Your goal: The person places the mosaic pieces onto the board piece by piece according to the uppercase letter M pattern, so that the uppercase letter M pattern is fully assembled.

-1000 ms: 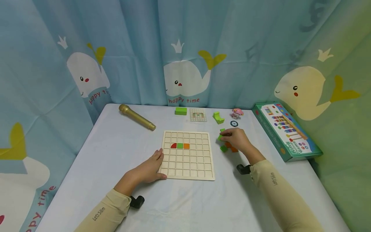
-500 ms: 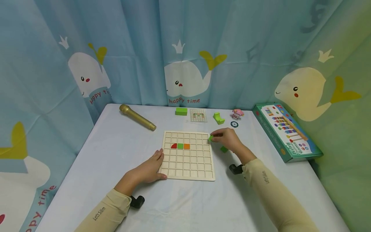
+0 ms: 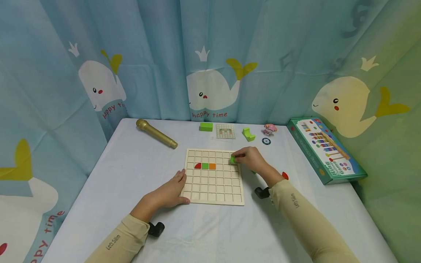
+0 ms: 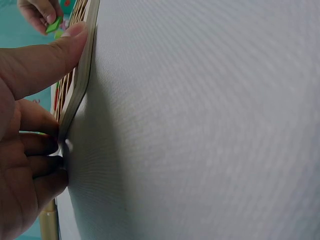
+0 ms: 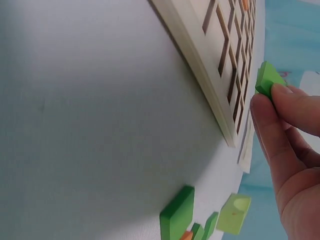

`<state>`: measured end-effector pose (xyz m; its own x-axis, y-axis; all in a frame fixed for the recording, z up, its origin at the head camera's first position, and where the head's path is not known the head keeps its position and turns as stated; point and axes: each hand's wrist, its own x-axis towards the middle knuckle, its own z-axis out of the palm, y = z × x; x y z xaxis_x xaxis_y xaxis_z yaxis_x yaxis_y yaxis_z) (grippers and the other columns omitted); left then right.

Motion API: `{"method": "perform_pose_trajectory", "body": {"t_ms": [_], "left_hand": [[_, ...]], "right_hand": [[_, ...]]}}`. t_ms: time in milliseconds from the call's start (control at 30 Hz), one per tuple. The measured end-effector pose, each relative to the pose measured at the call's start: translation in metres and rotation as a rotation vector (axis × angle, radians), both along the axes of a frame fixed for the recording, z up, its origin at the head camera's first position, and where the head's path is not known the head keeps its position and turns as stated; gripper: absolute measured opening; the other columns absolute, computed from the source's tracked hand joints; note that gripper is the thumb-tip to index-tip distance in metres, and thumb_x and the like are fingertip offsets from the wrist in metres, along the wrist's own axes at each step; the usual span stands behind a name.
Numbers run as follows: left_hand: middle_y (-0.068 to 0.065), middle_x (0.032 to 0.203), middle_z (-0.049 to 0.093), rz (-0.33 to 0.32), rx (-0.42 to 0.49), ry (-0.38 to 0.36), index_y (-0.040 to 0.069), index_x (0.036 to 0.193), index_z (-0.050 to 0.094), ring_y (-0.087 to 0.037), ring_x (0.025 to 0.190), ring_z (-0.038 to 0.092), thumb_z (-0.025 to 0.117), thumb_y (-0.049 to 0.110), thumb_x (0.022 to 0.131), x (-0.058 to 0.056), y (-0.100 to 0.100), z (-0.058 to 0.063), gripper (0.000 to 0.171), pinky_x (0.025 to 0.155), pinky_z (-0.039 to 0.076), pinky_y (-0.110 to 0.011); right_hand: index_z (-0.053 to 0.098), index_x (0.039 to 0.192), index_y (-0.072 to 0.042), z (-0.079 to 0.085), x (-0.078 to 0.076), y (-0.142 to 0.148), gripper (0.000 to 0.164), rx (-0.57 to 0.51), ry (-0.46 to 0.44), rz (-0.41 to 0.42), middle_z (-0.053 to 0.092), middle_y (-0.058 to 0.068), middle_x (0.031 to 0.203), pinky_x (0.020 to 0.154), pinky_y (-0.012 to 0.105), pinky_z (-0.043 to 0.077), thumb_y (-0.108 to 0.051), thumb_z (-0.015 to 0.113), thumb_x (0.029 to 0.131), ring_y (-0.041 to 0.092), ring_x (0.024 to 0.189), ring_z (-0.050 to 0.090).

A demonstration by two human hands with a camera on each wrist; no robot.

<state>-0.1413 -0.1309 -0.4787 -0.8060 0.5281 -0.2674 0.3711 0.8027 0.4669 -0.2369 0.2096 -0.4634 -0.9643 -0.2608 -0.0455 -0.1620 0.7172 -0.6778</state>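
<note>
A pale wooden grid board lies on the white table. Set in one of its rows are a red quarter-round piece, a green square and an orange square. My left hand rests against the board's left side; in the left wrist view its thumb lies over the rim and the fingers touch the side. Between right thumb and fingers I pinch a small green block. That right hand is over the board's upper right part.
Behind the board lie a gold microphone, a green block, a pattern card, a notched green block, a round disc and a pink figurine. A game box stands right. Loose pieces, one red, lie by the right forearm.
My right hand has picked the green block from the loose pieces and carried it left over the board's right edge. A red piece now shows beside the forearm. The left hand stays put.
</note>
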Motion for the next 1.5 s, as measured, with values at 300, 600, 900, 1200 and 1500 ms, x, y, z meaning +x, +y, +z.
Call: {"method": "perform_pose_trajectory", "body": {"t_ms": [300,600,900,1200,1500], "left_hand": [[-0.021,0.166,0.009,0.003,0.003,-0.002,-0.011,0.154,0.025,-0.035,0.153,0.01,0.076,0.038,0.09,0.001,0.0,0.002,0.096,0.12,0.022,-0.046],[-0.021,0.166,0.009,0.002,-0.005,-0.004,-0.01,0.154,0.025,-0.034,0.153,0.009,0.076,0.038,0.09,0.0,0.0,0.0,0.095,0.12,0.022,-0.045],[-0.02,0.166,0.008,-0.001,-0.005,-0.001,-0.01,0.154,0.024,-0.034,0.153,0.009,0.076,0.039,0.09,-0.001,-0.001,-0.003,0.097,0.12,0.021,-0.045],[-0.02,0.166,0.008,-0.006,-0.006,0.0,-0.01,0.155,0.024,-0.034,0.153,0.009,0.076,0.04,0.09,-0.002,-0.001,-0.005,0.097,0.12,0.021,-0.045],[-0.02,0.166,0.009,-0.001,0.006,0.003,-0.011,0.154,0.025,-0.035,0.153,0.01,0.076,0.038,0.089,-0.001,-0.001,-0.003,0.096,0.12,0.022,-0.045]], "right_hand": [[0.079,0.11,-0.006,-0.003,-0.001,-0.011,0.021,-0.011,-0.014,0.031,0.075,0.009,0.104,0.08,0.038,0.057,-0.01,0.077,0.09,0.025,0.099,0.069],[0.081,0.104,-0.009,-0.007,0.0,-0.021,0.015,-0.038,-0.035,0.051,0.076,0.004,0.099,0.081,0.036,0.056,-0.011,0.078,0.089,0.023,0.097,0.069],[0.082,0.099,-0.011,-0.012,0.002,-0.034,0.01,-0.017,-0.018,0.068,0.076,0.001,0.097,0.085,0.036,0.055,-0.012,0.079,0.089,0.02,0.096,0.068],[0.081,0.1,-0.011,-0.014,0.003,-0.043,0.012,-0.024,-0.028,0.085,0.076,0.003,0.103,0.086,0.037,0.056,-0.011,0.079,0.088,0.023,0.101,0.069],[0.081,0.1,-0.01,-0.018,0.002,-0.045,0.011,0.008,-0.024,0.111,0.075,0.004,0.102,0.081,0.034,0.056,-0.01,0.077,0.09,0.021,0.096,0.068]]}}
